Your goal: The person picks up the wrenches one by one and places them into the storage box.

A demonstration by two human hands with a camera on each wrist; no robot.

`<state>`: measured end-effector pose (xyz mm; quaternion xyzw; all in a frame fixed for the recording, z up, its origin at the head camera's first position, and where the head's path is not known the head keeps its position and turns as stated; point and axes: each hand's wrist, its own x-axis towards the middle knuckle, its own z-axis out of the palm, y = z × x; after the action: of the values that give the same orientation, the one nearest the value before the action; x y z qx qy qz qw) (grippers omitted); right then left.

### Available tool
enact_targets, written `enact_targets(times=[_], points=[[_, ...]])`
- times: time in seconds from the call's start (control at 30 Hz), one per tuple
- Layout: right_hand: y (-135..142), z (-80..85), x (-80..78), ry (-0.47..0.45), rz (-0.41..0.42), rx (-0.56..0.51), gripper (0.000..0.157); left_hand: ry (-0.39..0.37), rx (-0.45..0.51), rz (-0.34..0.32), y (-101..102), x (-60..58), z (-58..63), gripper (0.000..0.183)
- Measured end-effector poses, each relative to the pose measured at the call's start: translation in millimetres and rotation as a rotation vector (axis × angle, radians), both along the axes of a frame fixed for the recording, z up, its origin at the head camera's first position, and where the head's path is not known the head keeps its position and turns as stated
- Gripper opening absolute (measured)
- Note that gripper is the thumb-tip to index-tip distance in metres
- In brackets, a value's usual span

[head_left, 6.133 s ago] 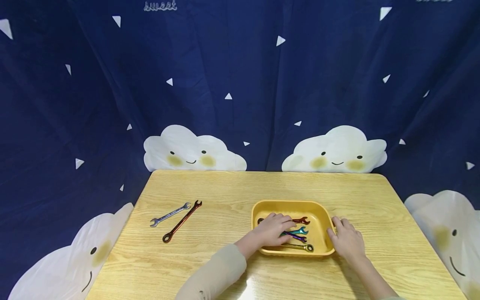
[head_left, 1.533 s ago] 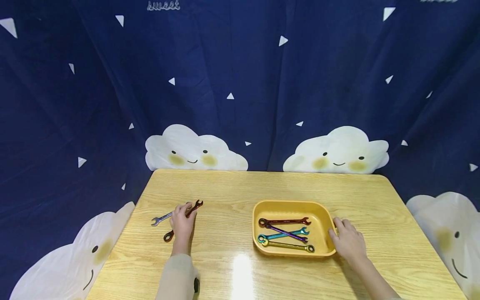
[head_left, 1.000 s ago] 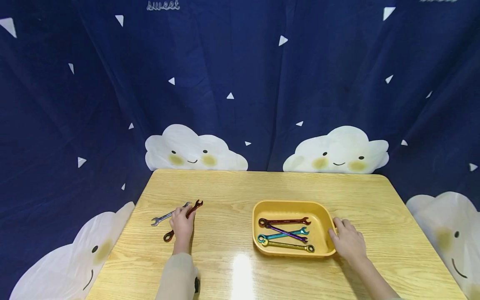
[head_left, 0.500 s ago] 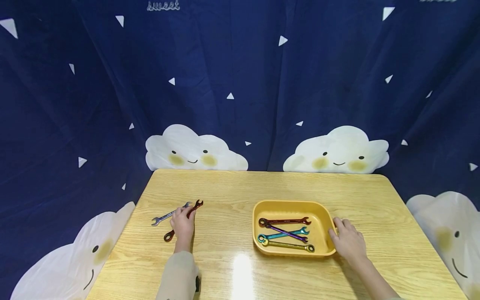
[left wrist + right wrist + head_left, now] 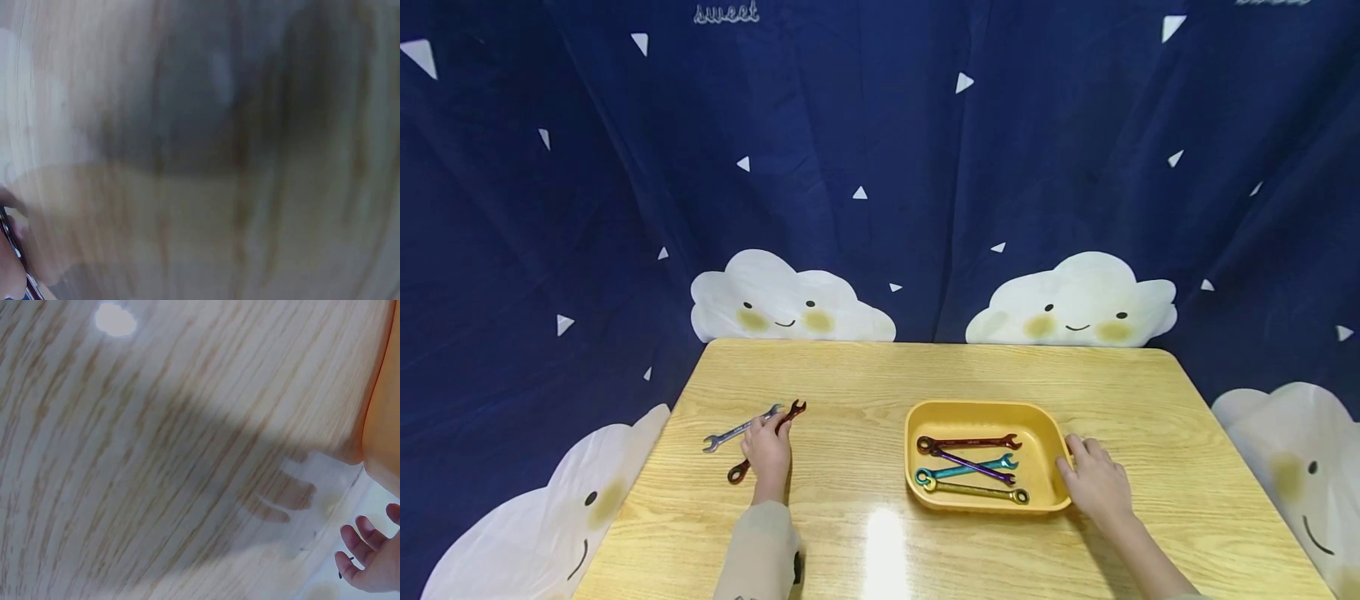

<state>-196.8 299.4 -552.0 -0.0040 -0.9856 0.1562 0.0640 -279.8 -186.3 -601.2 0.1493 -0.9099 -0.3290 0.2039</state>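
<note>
On the left of the table my left hand [image 5: 767, 454] pinches the middle of a dark red combination wrench [image 5: 739, 472], which lies slanted on the wood. In the left wrist view a finger and thumb lie on either side of this wrench [image 5: 14, 240], at the left edge. Just beyond the hand lies a silver open-end wrench [image 5: 724, 437]. My right hand [image 5: 1099, 483] rests at the right end of a yellow tray [image 5: 1041, 467], thumb at its rim. The right wrist view shows that hand's fingers [image 5: 357, 540] loosely bent and spread.
Inside the tray lie a red wrench [image 5: 973, 443], a teal wrench [image 5: 958, 472], a purple wrench [image 5: 988, 472] and a gold wrench [image 5: 973, 490], some crossing. A dark blue curtain [image 5: 880, 233] with cloud prints hangs behind the wooden table [image 5: 850, 375].
Several seconds ago my left hand was in the tray over the wrenches; it has since moved left to the dark red wrench. Over the last second it hardly moves. My right hand stays put.
</note>
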Motion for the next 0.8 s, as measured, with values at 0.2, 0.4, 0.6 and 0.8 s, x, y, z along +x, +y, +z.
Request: enact_targets(times=[0.2,0.4,0.6,0.8], points=[[0.0,-0.3,-0.2,-0.003,-0.003,-0.002,0.04,0.038,0.006,0.014,1.1,-0.9,-3.2,0.021],[-0.1,-0.4,-0.3,-0.007,-0.002,0.001,0.041,0.047,0.01,0.023,1.1,-1.1,-4.7,0.021],[0.1,-0.7,-0.3,-0.01,-0.001,-0.002,0.041,0.057,0.009,0.024,2.1,-0.1,-4.7,0.02],[0.6,-1.5,-0.6,-0.016,-0.004,-0.001,0.043,0.069,0.003,0.014,2.9,0.3,-5.8,0.02]])
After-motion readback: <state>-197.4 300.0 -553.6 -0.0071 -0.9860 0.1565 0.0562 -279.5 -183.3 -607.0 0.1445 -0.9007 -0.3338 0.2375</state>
